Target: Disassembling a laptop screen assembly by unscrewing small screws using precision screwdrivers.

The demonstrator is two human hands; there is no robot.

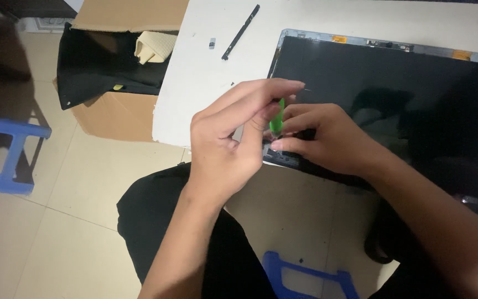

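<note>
Nearest us, at centre frame, our left hand (225,141) pinches a small green tool (276,119) between thumb and fingers, tip aimed at the dark laptop screen's (394,105) lower-left corner. Our right hand (327,138) presses closed fingertips onto that corner, seemingly steadying it. A black strip (240,32) lies on the white table (206,83), upper centre.

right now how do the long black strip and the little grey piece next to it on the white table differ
The long black strip is a thin dark bar lying at a slant; the little grey piece is a short, pale, squarish bit. The long black strip reaches almost to the table's far edge, while the little grey piece sits left of the strip's lower end, apart from it. Both lie loose on the white table, beyond both hands and untouched.
</note>
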